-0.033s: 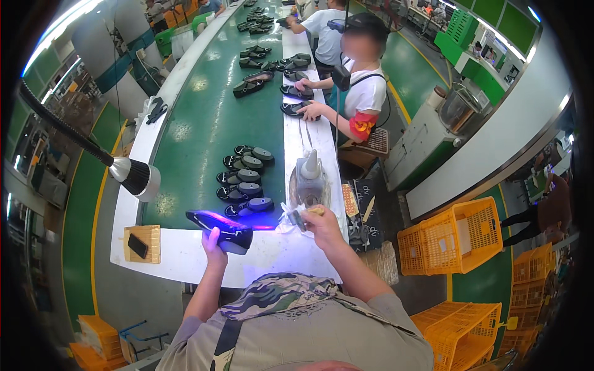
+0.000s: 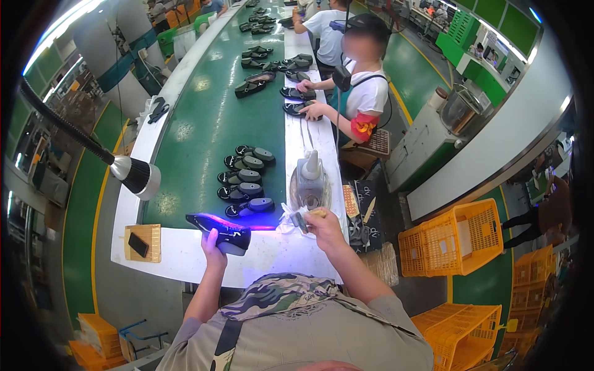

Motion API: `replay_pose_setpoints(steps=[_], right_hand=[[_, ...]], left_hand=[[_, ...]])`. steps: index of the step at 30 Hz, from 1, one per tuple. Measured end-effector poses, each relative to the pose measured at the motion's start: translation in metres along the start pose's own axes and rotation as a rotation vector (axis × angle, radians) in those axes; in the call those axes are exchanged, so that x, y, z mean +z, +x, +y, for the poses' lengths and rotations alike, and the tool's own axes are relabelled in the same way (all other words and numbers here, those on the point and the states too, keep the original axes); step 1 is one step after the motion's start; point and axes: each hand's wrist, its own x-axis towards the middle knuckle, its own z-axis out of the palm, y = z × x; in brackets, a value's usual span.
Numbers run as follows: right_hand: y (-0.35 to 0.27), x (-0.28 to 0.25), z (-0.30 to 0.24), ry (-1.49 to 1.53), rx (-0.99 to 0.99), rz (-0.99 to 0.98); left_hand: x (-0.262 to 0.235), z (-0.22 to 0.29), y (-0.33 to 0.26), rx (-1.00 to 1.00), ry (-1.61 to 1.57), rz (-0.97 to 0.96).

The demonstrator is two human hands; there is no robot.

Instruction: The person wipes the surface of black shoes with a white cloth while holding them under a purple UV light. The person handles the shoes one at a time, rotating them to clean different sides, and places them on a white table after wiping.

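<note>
Shoe is in the L hand, over the near L part of the white worktop, toe to the left, heel to the right; blue-violet light falls on its upper. L hand pinches it from the near side; can't tell if the shoe touches the worktop. R hand pinches a small tool, prob. a brush, right by a white rag & just near of the bottle. Tool/rag contact: can't tell.

Step in hand, by the look of it: tool being readied at the rag, shoe waiting in the L hand; tool & shoe are well apart. Next move prob. calls for a steady L grip, shoe's upper kept turned up, and the tool brought left w/o knocking the bottle or the row of shoes on the green belt, just beyond. Lamp at far L needs clearance too if the shoe's lifted.
</note>
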Motion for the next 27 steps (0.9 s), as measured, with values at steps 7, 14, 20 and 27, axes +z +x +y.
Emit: replay_pose_setpoints(steps=[7, 14, 20, 27], right_hand=[[0.007, -0.042, 0.031, 0.024, 0.126, -0.029], [0.023, -0.014, 0.054, -0.006, 0.276, -0.212], [0.037, 0.011, 0.077, 0.014, 0.342, -0.377], [0.039, 0.050, 0.095, -0.027, 0.444, -0.476]], left_hand=[[-0.049, 0.004, -0.035, -0.020, -0.095, 0.283], [-0.067, 0.062, -0.100, 0.161, -0.069, 0.385], [-0.071, 0.132, -0.148, 0.354, -0.100, 0.559], [-0.107, 0.218, -0.182, 0.659, 0.122, 0.642]])
